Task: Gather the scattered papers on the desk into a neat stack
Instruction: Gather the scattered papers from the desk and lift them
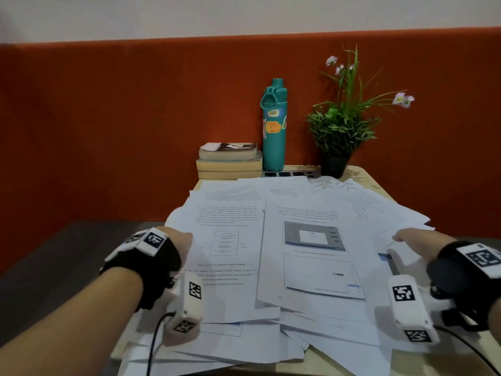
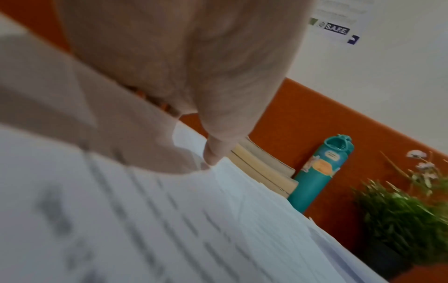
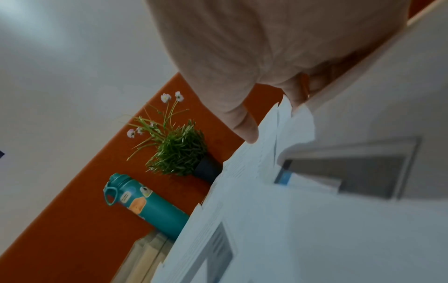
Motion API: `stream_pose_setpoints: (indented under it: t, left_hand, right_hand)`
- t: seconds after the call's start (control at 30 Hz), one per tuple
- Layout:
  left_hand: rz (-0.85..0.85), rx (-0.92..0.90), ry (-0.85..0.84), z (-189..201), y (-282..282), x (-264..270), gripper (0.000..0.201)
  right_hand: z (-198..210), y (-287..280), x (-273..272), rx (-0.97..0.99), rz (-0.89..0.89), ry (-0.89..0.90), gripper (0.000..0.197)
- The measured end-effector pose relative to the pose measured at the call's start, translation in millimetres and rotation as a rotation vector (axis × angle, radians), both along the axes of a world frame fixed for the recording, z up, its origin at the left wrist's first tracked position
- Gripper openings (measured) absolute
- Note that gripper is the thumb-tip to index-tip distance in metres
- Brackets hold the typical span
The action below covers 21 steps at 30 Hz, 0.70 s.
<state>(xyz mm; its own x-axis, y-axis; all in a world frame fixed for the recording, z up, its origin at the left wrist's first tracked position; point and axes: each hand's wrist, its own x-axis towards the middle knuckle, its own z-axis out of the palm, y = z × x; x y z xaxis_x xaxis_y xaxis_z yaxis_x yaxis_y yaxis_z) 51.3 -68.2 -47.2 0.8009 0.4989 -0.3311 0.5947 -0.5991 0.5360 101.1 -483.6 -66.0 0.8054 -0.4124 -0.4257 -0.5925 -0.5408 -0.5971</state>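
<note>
Several printed white papers [image 1: 298, 267] lie fanned and overlapping across the small beige desk [image 1: 364, 176]. My left hand [image 1: 180, 241] is at the pile's left edge, thumb on top of a text page and fingers hidden beneath it. In the left wrist view the thumb tip [image 2: 212, 157] presses on the sheets [image 2: 169, 229]. My right hand [image 1: 409, 237] holds the pile's right edge the same way. In the right wrist view its thumb [image 3: 244, 132] lies on one side of the paper edges [image 3: 286, 122], with the fingers behind them.
At the back of the desk stand stacked books [image 1: 230, 161], a teal bottle [image 1: 274, 131] and a potted plant [image 1: 341, 137], against an orange partition [image 1: 108, 131]. A grey strip [image 1: 290, 174] lies by the bottle. Sheets overhang the desk's front and sides.
</note>
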Motion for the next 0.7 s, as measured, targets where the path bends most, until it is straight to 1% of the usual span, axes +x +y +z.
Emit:
stream_pose_setpoints:
  t: [0.07,0.1,0.13,0.17,0.2,0.23,0.27,0.3,0.33,0.4,0.47,0.5,0.57,0.6,0.63,0.7]
  left_hand:
    - [0.070,0.088,-0.058,-7.0,-8.5,6.7,0.058]
    - [0.080,0.135,-0.071,-4.7,-12.3,5.6,0.063]
    - [0.072,0.147,-0.069,-3.0,-11.6,7.2,0.065]
    - [0.070,0.104,-0.093,-2.9,-6.8,10.2,0.067]
    - [0.084,0.020,-0.114,-2.2,-1.6,14.4,0.071]
    - [0.115,-0.088,-0.133,1.1,3.5,15.7,0.075]
    - [0.138,-0.156,-0.117,0.9,8.5,19.0,0.080]
    - [0.156,-0.198,-0.102,2.7,8.8,18.6,0.083]
    - [0.154,-0.198,-0.094,3.4,7.0,19.5,0.085]
    - [0.098,-0.205,-0.106,4.4,-2.9,23.1,0.087]
    - [0.034,-0.186,-0.094,4.7,-9.3,26.8,0.088]
    - [0.046,-0.205,-0.093,4.0,-8.6,28.2,0.087]
    - [0.091,-0.253,-0.110,2.7,-1.4,27.2,0.081]
    - [0.110,-0.287,-0.146,0.0,1.5,26.0,0.075]
    - [0.085,-0.286,-0.162,-5.0,2.4,26.3,0.066]
    - [0.019,-0.368,-0.155,-12.5,-4.8,29.7,0.045]
  right_hand:
    - [4.0,9.2,7.5,0.017,0.001,0.006,0.053]
    - [3.9,11.1,11.5,-0.016,0.031,-0.006,0.052]
    - [9.3,16.3,8.3,0.006,0.018,-0.011,0.052]
    - [10.8,13.7,8.8,0.039,-0.011,-0.034,0.052]
    - [10.4,6.7,12.6,0.076,-0.038,-0.054,0.050]
    - [13.8,5.2,10.0,0.076,-0.056,-0.067,0.043]
    - [16.3,7.8,6.7,0.060,-0.062,-0.074,0.036]
    - [17.9,12.6,4.1,0.087,-0.067,-0.076,0.033]
    - [18.5,18.5,4.7,0.110,-0.064,-0.078,0.036]
    - [18.9,34.3,4.4,0.212,-0.044,-0.080,0.046]
    - [21.7,40.9,4.0,0.343,-0.042,-0.078,0.045]
    - [24.1,41.4,1.3,0.347,-0.045,-0.078,0.047]
    - [27.5,36.9,-2.7,0.277,-0.077,-0.111,0.049]
    - [27.8,34.4,-3.3,0.266,-0.074,-0.126,0.049]
    - [29.3,38.6,-7.0,0.280,-0.056,-0.117,0.049]
    - [30.2,50.7,-11.1,0.358,-0.043,-0.065,0.049]
